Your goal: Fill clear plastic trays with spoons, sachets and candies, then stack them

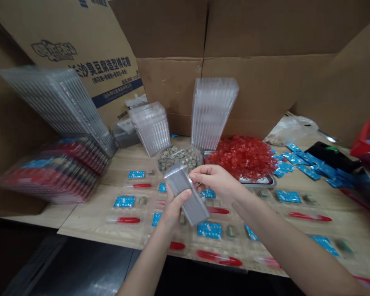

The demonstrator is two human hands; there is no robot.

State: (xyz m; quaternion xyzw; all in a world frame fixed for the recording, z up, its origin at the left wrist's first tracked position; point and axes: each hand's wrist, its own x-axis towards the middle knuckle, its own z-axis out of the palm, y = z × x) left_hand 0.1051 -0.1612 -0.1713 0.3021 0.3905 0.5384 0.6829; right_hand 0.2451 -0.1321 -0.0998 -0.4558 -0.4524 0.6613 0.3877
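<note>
Head view: the left hand and right hand both hold tight to a clear plastic tray over the worktop, just beside a heap of red candies.

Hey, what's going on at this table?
A person's left hand and right hand hold a narrow clear plastic tray above a light wooden table. Blue sachets lie on the table. Behind stand stacked clear plastic trays and red candies heaped on a metal tray.
</note>
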